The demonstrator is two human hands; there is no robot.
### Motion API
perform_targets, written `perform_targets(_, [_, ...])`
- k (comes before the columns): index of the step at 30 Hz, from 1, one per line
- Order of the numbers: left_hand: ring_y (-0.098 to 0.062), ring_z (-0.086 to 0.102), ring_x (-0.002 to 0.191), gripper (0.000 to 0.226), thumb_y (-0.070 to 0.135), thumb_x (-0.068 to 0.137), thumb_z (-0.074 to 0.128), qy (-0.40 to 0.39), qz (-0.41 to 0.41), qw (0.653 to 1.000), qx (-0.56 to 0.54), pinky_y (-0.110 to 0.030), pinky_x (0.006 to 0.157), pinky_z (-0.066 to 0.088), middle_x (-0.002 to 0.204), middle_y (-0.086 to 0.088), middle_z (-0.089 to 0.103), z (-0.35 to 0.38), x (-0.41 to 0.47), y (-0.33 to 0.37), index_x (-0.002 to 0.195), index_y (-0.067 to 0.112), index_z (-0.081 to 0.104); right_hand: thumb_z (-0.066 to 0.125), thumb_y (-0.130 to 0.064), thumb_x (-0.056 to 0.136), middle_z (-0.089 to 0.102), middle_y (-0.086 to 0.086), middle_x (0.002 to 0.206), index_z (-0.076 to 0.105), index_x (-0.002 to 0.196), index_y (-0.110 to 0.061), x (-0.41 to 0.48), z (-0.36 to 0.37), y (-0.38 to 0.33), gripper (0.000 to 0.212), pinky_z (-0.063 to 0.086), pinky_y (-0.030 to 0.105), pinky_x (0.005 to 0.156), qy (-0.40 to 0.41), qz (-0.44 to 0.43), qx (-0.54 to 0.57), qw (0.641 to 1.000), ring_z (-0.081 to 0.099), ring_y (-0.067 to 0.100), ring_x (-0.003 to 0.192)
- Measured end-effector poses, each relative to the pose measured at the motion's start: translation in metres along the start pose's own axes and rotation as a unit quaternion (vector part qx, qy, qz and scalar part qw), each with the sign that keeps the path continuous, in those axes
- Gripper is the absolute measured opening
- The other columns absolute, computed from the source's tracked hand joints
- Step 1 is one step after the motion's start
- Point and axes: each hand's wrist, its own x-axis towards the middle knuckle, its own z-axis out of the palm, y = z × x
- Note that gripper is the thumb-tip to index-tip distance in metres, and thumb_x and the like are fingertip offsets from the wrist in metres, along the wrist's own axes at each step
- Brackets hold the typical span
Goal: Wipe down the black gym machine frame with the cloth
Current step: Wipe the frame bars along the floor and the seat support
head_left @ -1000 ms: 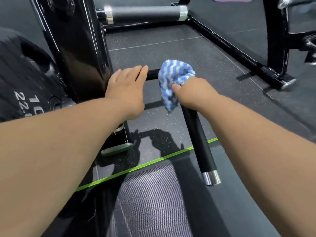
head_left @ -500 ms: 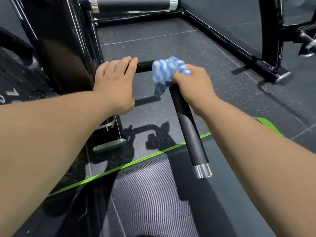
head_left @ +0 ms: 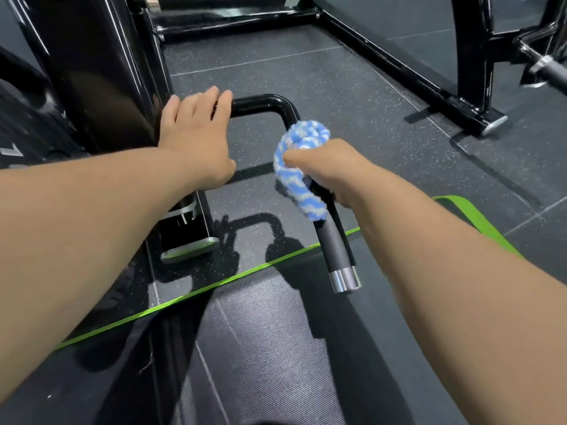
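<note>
Since half a second ago the cloth (head_left: 302, 167) has slid off the bend of the handle bar (head_left: 267, 102) and down its straight run toward the person, leaving the glossy bend bare. That blue-and-white cloth is bunched round the bar just below the bend, a tail of it hanging along the bar's left side. The right hand (head_left: 334, 170) is clamped round cloth and bar together, thumb pressed into the fabric.

On the cross piece past the bend, the left hand (head_left: 196, 139) has stayed put, resting with its fingers laid fairly straight over the bar and holding nothing else. The two hands are apart, the bend between them.

Below the cloth, the matte grip and chrome end cap (head_left: 345, 279) look not yet reached. Left of the bar, the upright column (head_left: 101, 72) and, beyond the bar, the base rail (head_left: 399, 72) show no sign either way. My judgement: the stroke on this bar is about halfway, and most of the frame remains.
</note>
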Motion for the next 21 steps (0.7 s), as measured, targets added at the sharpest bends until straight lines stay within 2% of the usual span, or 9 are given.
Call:
perform_targets(3, [-0.022, -0.001, 0.147, 0.103, 0.043, 0.081, 0.064, -0.007, -0.003, 1.0, 0.015, -0.042, 0.118, -0.005, 0.161, -0.001, -0.006, 0.001, -0.001, -0.001, 0.152, 0.021, -0.009, 0.065, -0.035, 0.072, 0.065, 0.001, 0.078, 0.061, 0.09, -0.012, -0.01, 0.005, 0.011, 0.03, 0.045, 0.023, 0.057, 0.004, 0.02, 0.034, 0.999, 0.059, 0.016, 0.062])
perform_targets(9, [-0.022, 0.0, 0.147, 0.105, 0.042, 0.08, 0.065, -0.009, 0.006, 1.0, 0.01, -0.041, 0.119, -0.004, 0.16, 0.0, -0.007, 0.001, -0.001, -0.006, 0.152, 0.023, -0.01, 0.054, -0.037, 0.088, 0.06, 0.006, 0.092, 0.052, 0.081, -0.016, -0.023, -0.009, -0.007, 0.022, 0.05, 0.03, 0.072, -0.013, -0.006, -0.241, 0.97, 0.059, 0.025, 0.086])
perform_targets(11, [-0.021, -0.001, 0.147, 0.105, 0.043, 0.08, 0.065, -0.002, 0.006, 1.0, 0.012, -0.042, 0.119, -0.005, 0.16, 0.0, -0.007, 0.003, -0.001, -0.004, 0.152, 0.022, -0.009, 0.057, -0.039, 0.089, 0.054, 0.005, 0.101, 0.051, 0.103, -0.015, -0.015, -0.009, -0.015, 0.028, 0.045, 0.03, 0.072, -0.015, -0.03, -0.236, 0.971, 0.054, 0.024, 0.086])
perform_targets(13, [-0.021, -0.005, 0.147, 0.105, 0.044, 0.082, 0.064, -0.019, 0.004, 1.0, 0.011, -0.043, 0.118, -0.007, 0.16, -0.001, -0.011, -0.001, 0.001, -0.001, 0.152, 0.021, -0.011, 0.061, -0.041, 0.085, 0.053, 0.003, 0.116, 0.036, 0.133, -0.016, -0.004, -0.004, -0.022, 0.059, 0.048, 0.03, 0.078, 0.008, -0.051, -0.15, 0.987, 0.057, 0.023, 0.091])
perform_targets(14, [-0.021, -0.008, 0.148, 0.103, 0.044, 0.083, 0.062, -0.033, -0.002, 0.999, 0.01, -0.044, 0.118, -0.008, 0.16, -0.002, -0.013, -0.002, 0.0, -0.002, 0.152, 0.02, -0.012, 0.058, -0.04, 0.087, 0.055, 0.003, 0.115, 0.033, 0.138, -0.018, -0.001, 0.001, -0.019, 0.061, 0.047, 0.029, 0.076, 0.028, -0.067, -0.132, 0.989, 0.056, 0.022, 0.093])
perform_targets(16, [-0.022, -0.013, 0.148, 0.095, 0.042, 0.088, 0.057, -0.041, -0.007, 0.999, -0.003, -0.049, 0.117, -0.009, 0.16, -0.005, -0.014, -0.007, -0.005, 0.0, 0.152, 0.018, -0.009, 0.048, -0.035, 0.092, 0.058, 0.001, 0.099, 0.047, 0.125, -0.018, -0.002, 0.006, -0.011, 0.037, 0.038, 0.026, 0.061, 0.059, -0.103, -0.172, 0.978, 0.052, 0.022, 0.088])
perform_targets(18, [-0.023, -0.005, 0.148, 0.074, 0.037, 0.092, 0.05, 0.016, 0.034, 0.998, -0.05, -0.052, 0.116, -0.006, 0.161, -0.007, -0.001, -0.01, -0.02, 0.013, 0.152, 0.019, 0.012, 0.042, -0.031, 0.094, 0.055, -0.001, 0.08, 0.056, 0.099, -0.015, -0.009, 0.005, -0.001, 0.022, 0.033, 0.026, 0.054, 0.085, -0.126, -0.192, 0.97, 0.051, 0.021, 0.079])
perform_targets(20, [-0.023, 0.025, 0.142, 0.05, 0.036, 0.094, 0.042, 0.072, 0.081, 0.972, -0.207, -0.044, 0.116, 0.017, 0.152, -0.004, 0.033, -0.012, -0.041, 0.038, 0.143, 0.022, 0.039, 0.042, -0.03, 0.094, 0.054, 0.0, 0.075, 0.058, 0.084, -0.014, -0.019, 0.0, 0.009, 0.025, 0.035, 0.029, 0.055, 0.083, -0.132, -0.179, 0.971, 0.05, 0.021, 0.071])
perform_targets(21, [-0.022, 0.041, 0.13, 0.042, 0.038, 0.096, 0.039, 0.056, 0.058, 0.945, -0.317, -0.035, 0.105, 0.031, 0.139, -0.001, 0.048, -0.016, -0.05, 0.054, 0.135, 0.024, 0.048, 0.044, -0.031, 0.094, 0.054, 0.001, 0.073, 0.057, 0.079, -0.014, -0.023, -0.003, 0.015, 0.026, 0.036, 0.029, 0.055, 0.08, -0.125, -0.17, 0.974, 0.049, 0.02, 0.067])
